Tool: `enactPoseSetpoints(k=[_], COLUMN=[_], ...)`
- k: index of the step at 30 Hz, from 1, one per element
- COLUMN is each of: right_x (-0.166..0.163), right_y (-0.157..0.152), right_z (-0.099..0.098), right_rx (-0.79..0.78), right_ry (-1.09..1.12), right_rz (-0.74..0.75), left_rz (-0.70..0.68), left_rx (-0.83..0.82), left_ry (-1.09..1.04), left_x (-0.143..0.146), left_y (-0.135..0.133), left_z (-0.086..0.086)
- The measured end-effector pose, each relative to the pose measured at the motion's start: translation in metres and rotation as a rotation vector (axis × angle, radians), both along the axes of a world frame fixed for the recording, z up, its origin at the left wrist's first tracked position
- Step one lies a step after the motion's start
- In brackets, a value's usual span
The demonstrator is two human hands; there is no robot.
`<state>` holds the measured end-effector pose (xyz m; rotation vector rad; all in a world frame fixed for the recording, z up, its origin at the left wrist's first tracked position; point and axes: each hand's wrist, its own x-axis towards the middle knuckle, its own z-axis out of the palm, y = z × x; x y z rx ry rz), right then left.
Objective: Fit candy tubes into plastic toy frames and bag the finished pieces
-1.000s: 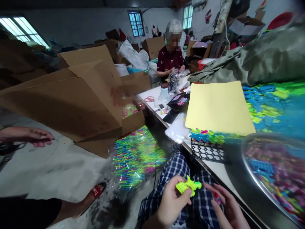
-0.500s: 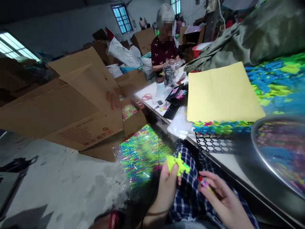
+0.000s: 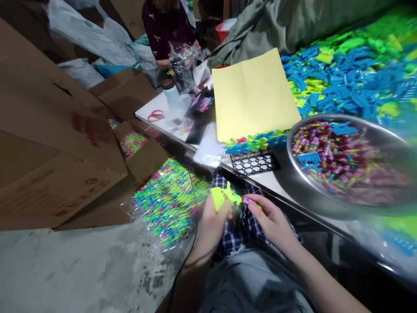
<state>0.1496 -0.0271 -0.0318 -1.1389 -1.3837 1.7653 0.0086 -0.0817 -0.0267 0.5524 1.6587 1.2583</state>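
Over my lap, my left hand (image 3: 213, 221) is closed on a bright yellow-green plastic piece (image 3: 224, 196) with a flat end and an uneven, pronged outline. My right hand (image 3: 267, 215) pinches a small red, pink and yellow plastic piece (image 3: 249, 200) between thumb and fingers. Its red tip meets the right end of the yellow-green piece; whether the two are joined I cannot tell. To the right, a metal bowl (image 3: 293, 163) on the table holds many similar small red, pink and yellow pieces, with a few blue ones among them.
A yellow sheet (image 3: 254, 95) lies over colourful pieces, beside a black honeycomb grid (image 3: 252, 164). Blue and green pieces (image 3: 345, 78) are heaped at the right. A clear bag of colourful pieces (image 3: 166, 200) and a large cardboard box (image 3: 65, 174) stand left. Across the table sits another person (image 3: 166, 30).
My right hand has moved left, bringing the small piece's red tip up to the yellow-green piece. My view has turned down and to the right, showing more of the bowl.
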Motion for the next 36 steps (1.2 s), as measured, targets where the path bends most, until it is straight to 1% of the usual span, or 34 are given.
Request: enactPoseSetpoints(k=[3, 7, 10, 12, 15, 17, 19, 20, 21, 24, 25, 26, 29, 31, 33, 36], right_x=[0.003, 0.005, 0.005, 0.005, 0.004, 0.003, 0.004, 0.005, 0.006, 0.01, 0.011, 0.011, 0.006, 0.0, -0.004, -0.007], right_y=[0.002, 0.001, 0.001, 0.002, 0.002, 0.003, 0.004, 0.006, 0.008, 0.011, 0.01, 0.008, -0.005, -0.014, -0.019, -0.019], right_z=[-0.003, -0.007, -0.008, -0.01, -0.012, -0.014, -0.015, -0.015, -0.015, -0.017, -0.019, -0.021, -0.03, -0.036, -0.039, -0.04], right_rx=[-0.005, -0.032, -0.055, -0.049, -0.024, -0.002, 0.025, 0.042, 0.057, 0.075, 0.065, 0.04, -0.062, -0.095, -0.096, -0.104], right_ry=[0.012, 0.014, 0.028, 0.035, 0.042, 0.047, 0.044, 0.038, 0.029, 0.007, 0.007, 0.013, 0.063, 0.106, 0.139, 0.157], right_rz=[-0.018, -0.069, -0.118, -0.13, -0.113, -0.094, -0.085, -0.099, -0.127, -0.215, -0.212, -0.181, -0.024, 0.03, 0.02, 0.003], left_rz=[-0.023, 0.01, -0.025, -0.099, -0.267, -0.346, -0.376, -0.36, -0.312, -0.072, -0.013, 0.017, 0.016, -0.004, -0.014, -0.022], left_rx=[0.006, -0.01, -0.009, 0.005, -0.011, -0.05, -0.085, -0.091, -0.088, -0.03, 0.0, 0.024, 0.08, 0.086, 0.096, 0.108], left_ry=[-0.031, -0.094, -0.078, -0.005, 0.117, 0.135, 0.091, 0.055, 0.017, -0.1, -0.153, -0.212, -0.399, -0.491, -0.532, -0.549], left_x=[0.001, 0.006, 0.013, 0.016, 0.017, 0.016, 0.015, 0.015, 0.014, 0.011, 0.01, 0.009, 0.01, 0.012, 0.014, 0.015], left_y=[0.002, 0.006, 0.008, 0.008, 0.007, 0.006, 0.005, 0.006, 0.007, 0.011, 0.012, 0.013, 0.016, 0.017, 0.017, 0.017], left_z=[-0.002, -0.005, -0.007, -0.006, -0.006, -0.009, -0.014, -0.017, -0.019, -0.022, -0.021, -0.018, -0.009, -0.004, -0.003, -0.005])
